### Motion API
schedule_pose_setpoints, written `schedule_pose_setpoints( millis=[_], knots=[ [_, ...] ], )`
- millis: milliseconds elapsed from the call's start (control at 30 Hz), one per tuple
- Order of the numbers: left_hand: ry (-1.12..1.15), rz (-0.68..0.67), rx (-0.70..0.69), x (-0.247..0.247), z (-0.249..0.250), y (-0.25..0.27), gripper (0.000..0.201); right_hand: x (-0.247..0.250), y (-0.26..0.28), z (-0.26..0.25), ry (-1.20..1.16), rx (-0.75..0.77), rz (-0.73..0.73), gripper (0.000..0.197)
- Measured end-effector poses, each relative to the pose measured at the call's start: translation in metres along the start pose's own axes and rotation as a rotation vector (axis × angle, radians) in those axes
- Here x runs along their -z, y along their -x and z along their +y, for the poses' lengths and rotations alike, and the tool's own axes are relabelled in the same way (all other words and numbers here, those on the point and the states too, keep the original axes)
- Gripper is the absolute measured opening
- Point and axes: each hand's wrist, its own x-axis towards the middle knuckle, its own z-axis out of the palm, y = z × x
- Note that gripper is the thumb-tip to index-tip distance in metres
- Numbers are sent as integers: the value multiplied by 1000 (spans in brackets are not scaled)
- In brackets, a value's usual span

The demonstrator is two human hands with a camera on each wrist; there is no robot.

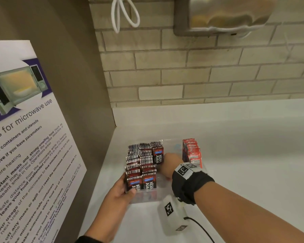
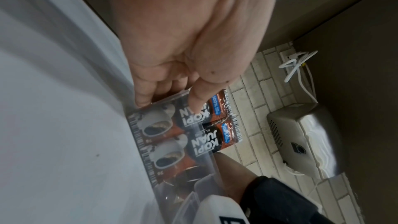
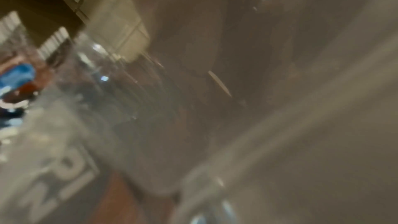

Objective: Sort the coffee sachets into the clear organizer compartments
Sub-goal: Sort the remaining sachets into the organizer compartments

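A clear organizer (image 1: 146,197) stands on the white counter (image 1: 244,155) beside the left side panel. Its left compartments hold several dark Kopi Juan sachets (image 1: 141,163). Red sachets (image 1: 191,151) fill the right compartment. My left hand (image 1: 119,192) grips the organizer's front left corner, with the thumb on the front wall. In the left wrist view the left hand (image 2: 170,101) curls round that corner, the thumb pressed over the Kopi Juan sachets (image 2: 200,142). My right hand (image 1: 170,162) reaches down into the middle compartment, and its fingers are hidden. The right wrist view is blurred, showing only a clear wall (image 3: 103,74) and a dark sachet (image 3: 19,77).
A microwave-use poster (image 1: 25,137) hangs on the brown side panel at the left. Behind the counter is a brick wall with a metal dispenser (image 1: 223,14) and a looped white cable (image 1: 125,13). A black cable (image 1: 200,227) trails from my right wrist camera.
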Motion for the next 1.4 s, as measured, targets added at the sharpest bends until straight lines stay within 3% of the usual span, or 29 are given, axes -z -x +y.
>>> schedule_pose_setpoints(
  millis=[567, 767, 900, 1000, 1100, 1267, 1333, 1400],
  knots=[
    [44, 24, 40, 1, 0, -1, 50, -8, -2, -1, -89, 15, -30, 34],
    [55, 27, 51, 0, 3, 2, 49, -8, -1, -1, -49, 39, -57, 21],
    [68, 25, 54, -1, 3, 2, 50, 2, 8, -5, 25, 48, -86, 24],
    [124, 55, 68, 0, 3, 0, 59, 21, 23, -11, 49, 35, -121, 14],
    [165, 213, 0, 0, 14, 3, 66, 43, 42, -13, 41, 99, -50, 10],
    [34, 521, -405, -11, 49, 16, 68, 66, 69, 9, -167, 300, 338, 26],
    [12, 484, -520, -24, 62, 21, 66, 70, 74, 29, -183, 324, 461, 30],
    [-8, 338, -510, -45, 73, 22, 55, 71, 76, 51, -150, 294, 497, 33]
  ],
)
